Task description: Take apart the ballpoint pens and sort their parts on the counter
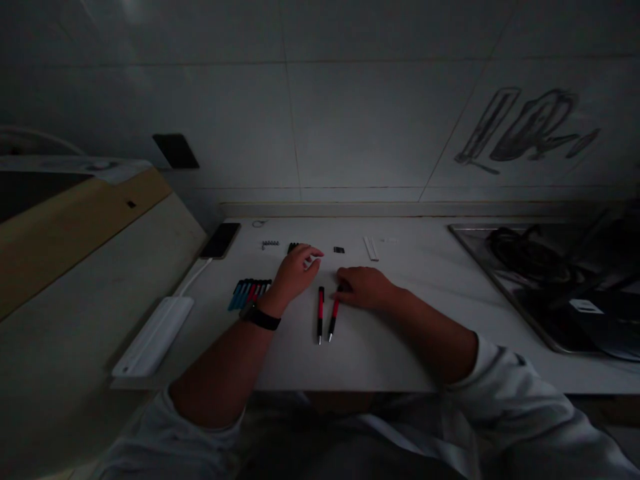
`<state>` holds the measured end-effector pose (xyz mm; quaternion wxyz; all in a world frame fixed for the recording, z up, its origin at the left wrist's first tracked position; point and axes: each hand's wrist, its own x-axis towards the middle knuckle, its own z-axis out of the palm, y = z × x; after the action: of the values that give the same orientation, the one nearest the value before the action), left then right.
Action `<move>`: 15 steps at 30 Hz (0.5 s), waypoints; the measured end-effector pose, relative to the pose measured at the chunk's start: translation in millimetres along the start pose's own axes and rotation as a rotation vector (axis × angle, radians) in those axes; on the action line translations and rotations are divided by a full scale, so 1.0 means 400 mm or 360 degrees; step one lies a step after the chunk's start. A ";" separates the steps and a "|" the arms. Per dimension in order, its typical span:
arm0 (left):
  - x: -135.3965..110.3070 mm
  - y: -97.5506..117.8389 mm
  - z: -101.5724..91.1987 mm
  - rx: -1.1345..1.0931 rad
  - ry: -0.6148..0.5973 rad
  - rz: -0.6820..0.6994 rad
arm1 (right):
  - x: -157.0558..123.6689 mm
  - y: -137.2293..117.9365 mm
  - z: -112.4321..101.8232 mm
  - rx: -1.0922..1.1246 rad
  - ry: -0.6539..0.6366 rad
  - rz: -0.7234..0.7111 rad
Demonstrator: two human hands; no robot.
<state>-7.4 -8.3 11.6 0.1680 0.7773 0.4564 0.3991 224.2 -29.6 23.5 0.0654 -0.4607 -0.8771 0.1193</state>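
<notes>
My left hand (295, 270) rests on the white table (400, 347) with its fingers curled over a small pale part (311, 261) beside a dark heap of small parts (293, 247). A black watch sits on that wrist. My right hand (363, 287) lies knuckles up, fingers bent, touching the top of a red and black pen (333, 319). A second red and black pen (320, 313) lies parallel just left of it. A row of blue and red pen barrels (249, 293) lies left of my left hand.
A phone (220, 240) and a white power strip (153, 337) lie at the table's left edge. Small springs (270, 244), a black piece (339, 250) and a white strip (371, 248) lie further back. A dark sink (550, 280) is on the right. The scene is dim.
</notes>
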 end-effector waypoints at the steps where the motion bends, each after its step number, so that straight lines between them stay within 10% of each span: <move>1: 0.000 -0.002 0.000 0.0017 -0.0002 0.0007 | 0.001 0.000 0.002 0.0010 -0.0014 0.0022; 15: -0.001 -0.014 0.003 0.0204 -0.0049 0.0124 | -0.007 -0.041 0.013 -0.0053 -0.0006 0.0233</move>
<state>-9.7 -5.7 6.9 0.1091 0.8096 0.4480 0.3633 211.7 -41.8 23.1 0.0470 -0.5244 -0.8430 0.1101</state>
